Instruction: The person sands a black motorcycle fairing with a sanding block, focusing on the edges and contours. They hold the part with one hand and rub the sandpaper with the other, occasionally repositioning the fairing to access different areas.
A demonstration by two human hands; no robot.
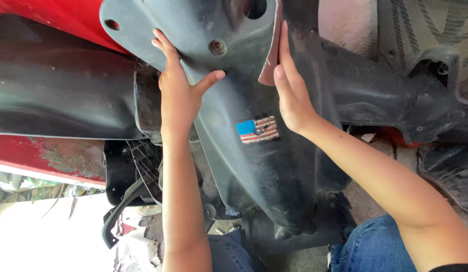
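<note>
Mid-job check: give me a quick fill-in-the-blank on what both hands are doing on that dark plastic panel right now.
1. The left hand lies flat on the dark plastic panel with its fingers ____.
2. The right hand presses a reddish-brown sheet of ____ against the panel.
3. The flag sticker sits ____ the two wrists.

Missing words: spread; sandpaper; between

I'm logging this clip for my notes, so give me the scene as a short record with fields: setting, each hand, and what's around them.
Setting: dark grey plastic panel of a red vehicle body, seen from above
Left hand: flat on the panel, fingers spread, thumb out near a bolt
Right hand: pressing a reddish-brown sheet, possibly sandpaper, against the panel
Sticker: worn flag sticker between the wrists
Below: blue jeans, ground
</note>
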